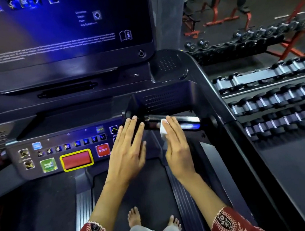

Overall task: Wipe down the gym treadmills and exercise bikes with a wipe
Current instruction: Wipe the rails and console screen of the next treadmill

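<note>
Dumbbell racks [275, 102] at right, treadmill console [63, 145], left hand [125, 152] fingers [132, 127] straight, right hand [177, 148] fingers [173, 126] flat pressing wipe [163, 129]

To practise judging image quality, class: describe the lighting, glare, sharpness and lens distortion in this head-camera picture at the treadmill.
Head view: dim gym light; blue glare washes over the console screen, whose text is too soft to read; a blue glint sits on the handlebar; the wide lens bows the dumbbell racks; the left hand and the right hand on the white wipe are reasonably sharp.
</note>
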Motion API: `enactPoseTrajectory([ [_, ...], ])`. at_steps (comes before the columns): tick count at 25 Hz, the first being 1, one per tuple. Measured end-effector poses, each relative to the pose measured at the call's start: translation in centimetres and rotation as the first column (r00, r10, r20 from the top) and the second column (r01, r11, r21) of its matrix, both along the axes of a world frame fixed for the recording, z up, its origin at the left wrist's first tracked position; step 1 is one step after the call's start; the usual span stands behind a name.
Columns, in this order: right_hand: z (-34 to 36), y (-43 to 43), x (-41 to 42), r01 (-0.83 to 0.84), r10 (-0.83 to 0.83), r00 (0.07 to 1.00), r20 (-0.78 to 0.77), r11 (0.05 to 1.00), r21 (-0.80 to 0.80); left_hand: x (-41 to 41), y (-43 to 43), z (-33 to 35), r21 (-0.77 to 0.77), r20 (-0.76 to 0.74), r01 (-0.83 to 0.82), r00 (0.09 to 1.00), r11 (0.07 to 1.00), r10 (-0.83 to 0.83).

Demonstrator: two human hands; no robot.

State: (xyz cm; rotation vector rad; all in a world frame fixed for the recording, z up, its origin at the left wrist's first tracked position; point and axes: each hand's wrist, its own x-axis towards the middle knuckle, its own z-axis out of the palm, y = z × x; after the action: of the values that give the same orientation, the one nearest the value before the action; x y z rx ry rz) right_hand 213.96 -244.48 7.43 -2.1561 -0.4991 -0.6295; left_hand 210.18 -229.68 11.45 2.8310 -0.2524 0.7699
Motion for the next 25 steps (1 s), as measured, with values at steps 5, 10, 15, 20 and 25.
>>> enactPoseTrajectory([
  [5,3.0,5.3,-3.3,-0.211,0.218,0.975,-0.049,0.970,0.122,-3.8,4.8,0.4,-0.110,0.048,-0.105,0.993,0.988,0.111],
  [10,4.4,13.5,-6.6,-0.381,0.381,0.924,0.035,0.924,0.002,-7.7,12.3,0.1,-0.151,0.058,-0.191,0.978,0.970,0.202],
  [15,1.4,20.9,-8.6,-0.003,0.025,0.998,0.061,0.944,-0.329,-11.3,21.9,-0.2,-0.133,0.047,-0.284,0.955,0.950,0.292],
  [20,3.1,29.3,-10.3,0.027,0.011,0.997,0.081,0.890,-0.455,-11.8,28.1,-1.3,-0.148,-0.019,-0.276,0.961,0.950,0.277],
  [25,2.9,28.5,-9.3,0.159,-0.088,0.983,0.163,0.855,-0.493,-11.3,29.1,-1.8,-0.128,-0.052,-0.162,0.986,0.978,0.157],
])
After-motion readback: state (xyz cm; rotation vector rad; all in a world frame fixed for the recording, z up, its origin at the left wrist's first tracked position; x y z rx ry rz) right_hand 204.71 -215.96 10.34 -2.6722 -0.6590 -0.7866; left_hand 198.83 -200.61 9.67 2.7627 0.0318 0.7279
